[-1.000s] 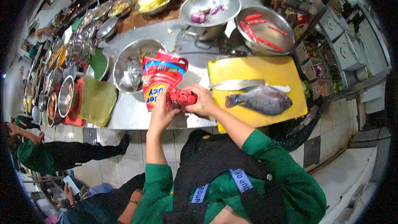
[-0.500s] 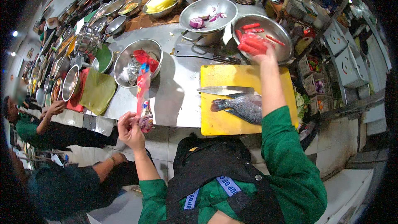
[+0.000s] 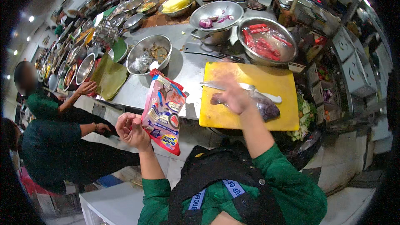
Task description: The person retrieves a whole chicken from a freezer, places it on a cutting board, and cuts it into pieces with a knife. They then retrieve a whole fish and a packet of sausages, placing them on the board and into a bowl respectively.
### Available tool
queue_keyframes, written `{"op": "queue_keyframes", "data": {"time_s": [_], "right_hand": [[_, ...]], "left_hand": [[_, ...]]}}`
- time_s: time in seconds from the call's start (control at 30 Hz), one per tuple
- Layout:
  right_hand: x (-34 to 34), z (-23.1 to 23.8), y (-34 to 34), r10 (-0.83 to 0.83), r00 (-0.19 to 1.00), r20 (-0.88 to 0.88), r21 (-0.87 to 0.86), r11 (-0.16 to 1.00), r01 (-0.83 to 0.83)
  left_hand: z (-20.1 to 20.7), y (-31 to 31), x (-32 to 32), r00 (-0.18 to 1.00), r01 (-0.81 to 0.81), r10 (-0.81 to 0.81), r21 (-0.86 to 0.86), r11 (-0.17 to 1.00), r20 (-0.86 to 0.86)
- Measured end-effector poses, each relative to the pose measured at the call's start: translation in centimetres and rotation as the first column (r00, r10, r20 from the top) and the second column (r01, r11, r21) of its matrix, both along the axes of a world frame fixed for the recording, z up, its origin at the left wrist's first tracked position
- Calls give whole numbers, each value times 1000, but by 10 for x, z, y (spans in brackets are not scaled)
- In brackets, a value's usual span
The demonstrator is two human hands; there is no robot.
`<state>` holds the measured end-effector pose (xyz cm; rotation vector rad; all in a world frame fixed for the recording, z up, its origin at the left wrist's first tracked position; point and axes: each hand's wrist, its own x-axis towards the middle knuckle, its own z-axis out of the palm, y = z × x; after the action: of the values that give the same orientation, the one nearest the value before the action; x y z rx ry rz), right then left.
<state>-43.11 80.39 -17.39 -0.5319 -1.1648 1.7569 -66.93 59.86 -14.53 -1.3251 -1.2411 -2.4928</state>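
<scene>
My left hand point(image 3: 134, 132) pinches the edge of a red, printed plastic hot dog packet point(image 3: 164, 110), which hangs over the table's front edge. Above the yellow cutting board point(image 3: 258, 73) is my right hand point(image 3: 234, 96), blurred by motion, its fingers seemingly spread with nothing visible in them. It partly covers a kitchen knife point(image 3: 271, 97) and a dark whole fish point(image 3: 267, 108) lying on the board. Red hot dogs point(image 3: 260, 43) lie in a metal bowl point(image 3: 293, 54) with liquid at the back right. The packet's upper end is close to a steel bowl point(image 3: 130, 56) holding a knotted clear plastic bag.
A cleaver point(image 3: 200, 49) lies behind the board. Cut red onions point(image 3: 205, 23) sit in a strainer on a pot. Banana leaves point(image 3: 109, 77) lie on the left, where two people stand. Leafy greens point(image 3: 306, 114) and crates point(image 3: 323, 77) are beside the board.
My right hand has moved left and nearer from the bowl, leaving the hot dogs in it. The packet has turned its broad face into view and come away from over the steel bowl.
</scene>
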Motion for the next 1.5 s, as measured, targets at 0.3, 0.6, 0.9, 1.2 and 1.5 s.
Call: {"op": "queue_keyframes", "data": {"time_s": [0.3,0.6,0.9,1.2,1.5], "right_hand": [[-80,-7,-160,174,956,236,384,887,-256],[11,-37,-204,-300,876,379,725,684,-79],[254,-55,-177,-787,420,453,787,574,227],[633,-295,-96,-578,131,805,374,668,643],[759,-507,42,-223,-403,888,276,958,77]], "left_hand": [[-15,-32,60,963,252,-256,54,966,83],[-45,-62,136,748,637,-489,-280,718,450],[-78,-51,247,677,643,-707,-630,436,203],[-164,-24,399,718,343,-598,-929,-140,356],[-185,-57,497,847,203,-344,-845,-495,405]]}}
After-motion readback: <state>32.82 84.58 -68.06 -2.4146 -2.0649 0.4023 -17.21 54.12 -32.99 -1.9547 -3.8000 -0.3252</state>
